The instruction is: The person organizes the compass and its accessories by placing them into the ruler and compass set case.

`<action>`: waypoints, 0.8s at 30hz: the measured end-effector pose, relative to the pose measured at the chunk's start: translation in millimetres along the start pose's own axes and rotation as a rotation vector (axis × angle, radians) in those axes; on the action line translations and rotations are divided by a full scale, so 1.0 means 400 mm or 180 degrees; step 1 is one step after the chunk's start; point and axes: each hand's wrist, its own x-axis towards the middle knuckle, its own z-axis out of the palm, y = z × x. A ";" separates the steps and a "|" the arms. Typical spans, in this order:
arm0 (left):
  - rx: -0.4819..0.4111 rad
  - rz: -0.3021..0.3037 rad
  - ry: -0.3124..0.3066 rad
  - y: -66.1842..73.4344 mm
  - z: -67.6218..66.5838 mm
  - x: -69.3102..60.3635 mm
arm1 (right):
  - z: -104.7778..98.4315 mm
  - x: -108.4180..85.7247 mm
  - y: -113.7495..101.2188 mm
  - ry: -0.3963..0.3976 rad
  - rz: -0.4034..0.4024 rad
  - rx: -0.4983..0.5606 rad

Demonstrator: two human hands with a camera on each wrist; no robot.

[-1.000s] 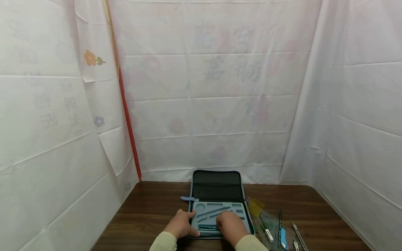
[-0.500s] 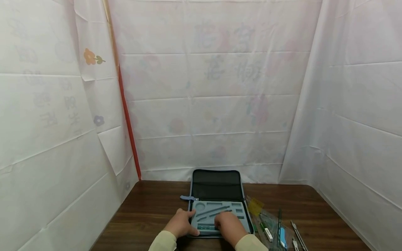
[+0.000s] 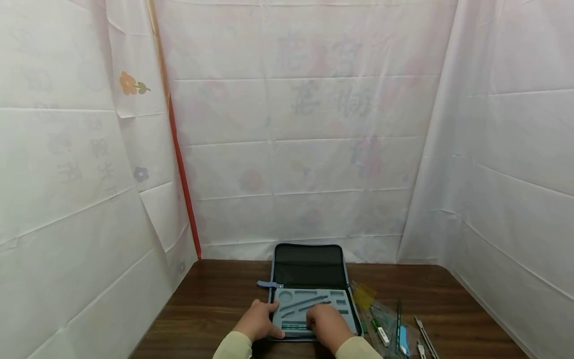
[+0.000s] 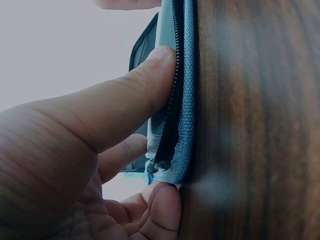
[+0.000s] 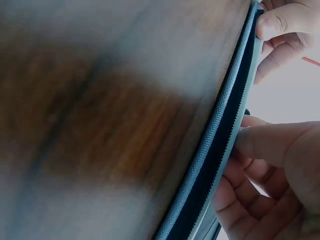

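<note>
The open zip case (image 3: 309, 267) stands on the tabletop (image 3: 215, 284) in front of the person, its black lid tipped up at the far side and its grey insert (image 3: 297, 299) facing up, shaped with round, oblong and slanting hollows. Along the near edge a long slot (image 3: 293, 326) shows an even teal band; a second ago it looked darker and flecked. The right grip (image 3: 329, 324) is over that slot's right part, slightly further left than it was then, fingers curled; their tips are hidden, so I cannot tell whether they grasp anything. The left grip (image 3: 257, 319) clasps the case's near left corner, as in the earlier frame. Only the left wrist view reveals its thumb pressing by the black zipper teeth (image 4: 172, 116) and its fingers bent around the corner, beside blue piping (image 4: 189, 75). The right wrist view gives the palm side of the bent right fingers, unseen from the head camera. Right of the case lies a clear plastic bag with a yellow piece (image 3: 365, 295), then a white-and-green tool (image 3: 383, 335), a blue item (image 3: 404, 341) and slim metal tools (image 3: 426, 331). White sheets (image 3: 287, 159) hang around the tabletop.
</note>
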 end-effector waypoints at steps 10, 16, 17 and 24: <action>-0.0003 -0.0038 0.0013 -0.011 -0.008 0.000 | -0.022 -0.004 -0.005 -0.0245 0.0065 0.0245; -0.0005 -0.0093 -0.0010 -0.011 -0.012 -0.004 | -0.078 -0.030 0.006 0.0037 0.0091 0.0228; -0.0004 -0.0096 -0.0009 -0.010 -0.012 -0.003 | -0.093 -0.033 0.016 0.0078 0.0138 0.0225; 0.0024 -0.0018 0.0004 0.003 -0.006 0.003 | -0.234 -0.075 0.156 0.0317 0.1095 -0.0152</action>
